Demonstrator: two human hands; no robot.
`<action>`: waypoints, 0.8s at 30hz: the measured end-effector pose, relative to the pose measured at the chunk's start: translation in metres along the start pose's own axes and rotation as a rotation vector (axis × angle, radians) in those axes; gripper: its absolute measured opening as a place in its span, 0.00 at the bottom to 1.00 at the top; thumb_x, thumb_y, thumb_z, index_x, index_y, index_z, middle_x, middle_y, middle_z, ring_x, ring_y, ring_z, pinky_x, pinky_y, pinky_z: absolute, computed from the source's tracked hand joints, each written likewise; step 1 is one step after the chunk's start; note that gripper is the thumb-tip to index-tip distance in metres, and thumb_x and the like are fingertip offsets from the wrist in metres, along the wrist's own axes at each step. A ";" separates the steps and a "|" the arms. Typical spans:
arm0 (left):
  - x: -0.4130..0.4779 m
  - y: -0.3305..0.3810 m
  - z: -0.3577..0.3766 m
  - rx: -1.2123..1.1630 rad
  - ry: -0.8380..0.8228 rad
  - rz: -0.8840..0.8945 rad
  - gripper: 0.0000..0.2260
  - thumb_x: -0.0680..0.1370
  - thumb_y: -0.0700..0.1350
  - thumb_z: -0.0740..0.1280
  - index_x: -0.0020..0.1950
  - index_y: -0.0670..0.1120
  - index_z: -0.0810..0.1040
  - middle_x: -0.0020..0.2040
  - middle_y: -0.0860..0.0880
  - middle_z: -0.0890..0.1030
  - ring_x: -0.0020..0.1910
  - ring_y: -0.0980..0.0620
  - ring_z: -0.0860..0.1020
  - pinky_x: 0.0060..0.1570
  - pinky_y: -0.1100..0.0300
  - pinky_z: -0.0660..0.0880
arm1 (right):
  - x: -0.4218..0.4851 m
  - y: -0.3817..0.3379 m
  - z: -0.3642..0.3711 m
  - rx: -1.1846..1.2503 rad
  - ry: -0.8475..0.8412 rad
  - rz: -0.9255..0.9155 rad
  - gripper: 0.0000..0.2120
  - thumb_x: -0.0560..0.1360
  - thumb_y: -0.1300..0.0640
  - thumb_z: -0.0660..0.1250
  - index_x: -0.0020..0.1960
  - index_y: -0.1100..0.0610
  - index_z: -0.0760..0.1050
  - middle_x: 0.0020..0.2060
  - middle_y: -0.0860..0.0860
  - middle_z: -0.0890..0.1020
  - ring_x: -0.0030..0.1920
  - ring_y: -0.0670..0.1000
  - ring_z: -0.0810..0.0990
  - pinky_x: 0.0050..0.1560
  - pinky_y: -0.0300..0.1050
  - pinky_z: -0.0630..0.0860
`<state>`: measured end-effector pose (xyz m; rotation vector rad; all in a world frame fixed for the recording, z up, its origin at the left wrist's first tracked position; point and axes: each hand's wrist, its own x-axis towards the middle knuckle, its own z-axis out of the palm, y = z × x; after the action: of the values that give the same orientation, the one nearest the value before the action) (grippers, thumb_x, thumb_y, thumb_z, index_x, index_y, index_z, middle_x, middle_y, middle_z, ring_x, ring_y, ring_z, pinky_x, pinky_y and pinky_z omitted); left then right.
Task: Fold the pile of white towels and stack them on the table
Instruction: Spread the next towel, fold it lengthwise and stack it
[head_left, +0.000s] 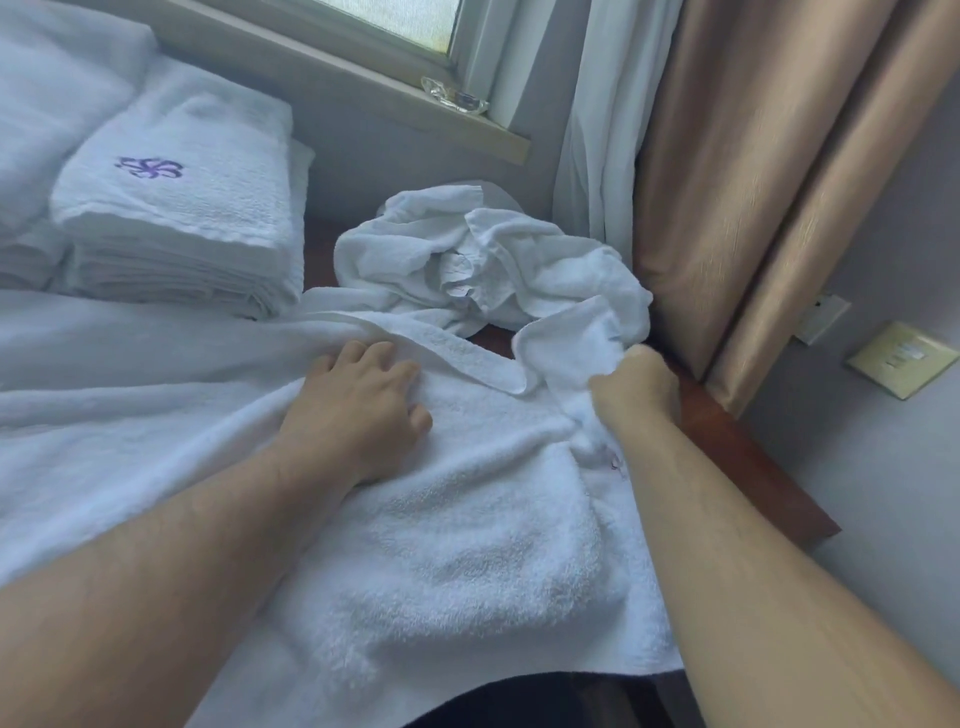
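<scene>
Okay, my left hand (358, 410) presses flat on the white towel (441, 530) spread over the dark wood table (737, 447), fingers relaxed. My right hand (636, 389) grips a bunched corner of that towel. Crumpled towels (488, 260) sit behind; a folded stack (176, 208) with a purple emblem is far left.
</scene>
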<state>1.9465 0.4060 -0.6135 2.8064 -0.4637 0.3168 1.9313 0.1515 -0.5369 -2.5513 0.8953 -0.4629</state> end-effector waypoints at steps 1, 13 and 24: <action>0.000 0.000 0.000 0.000 0.001 0.002 0.22 0.79 0.58 0.55 0.71 0.53 0.71 0.73 0.48 0.68 0.71 0.47 0.63 0.67 0.48 0.62 | 0.002 0.003 -0.001 0.098 0.170 0.022 0.10 0.76 0.61 0.65 0.57 0.56 0.72 0.60 0.57 0.77 0.58 0.62 0.77 0.56 0.53 0.74; -0.002 -0.002 0.000 0.002 0.001 -0.006 0.23 0.78 0.57 0.55 0.72 0.54 0.71 0.73 0.50 0.69 0.72 0.48 0.63 0.68 0.50 0.61 | -0.017 -0.009 0.056 0.026 -0.103 -0.137 0.20 0.80 0.47 0.56 0.48 0.61 0.79 0.44 0.56 0.81 0.42 0.56 0.76 0.40 0.45 0.69; 0.001 0.004 -0.008 0.092 -0.201 -0.071 0.24 0.80 0.59 0.51 0.75 0.56 0.62 0.78 0.50 0.59 0.75 0.48 0.59 0.68 0.47 0.62 | 0.047 -0.032 0.029 0.344 -0.383 0.279 0.38 0.69 0.27 0.58 0.45 0.64 0.79 0.30 0.56 0.84 0.27 0.54 0.84 0.29 0.50 0.81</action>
<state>1.9449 0.4042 -0.6047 2.9505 -0.4003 0.0422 1.9945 0.1511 -0.5387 -2.0652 0.9154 -0.0332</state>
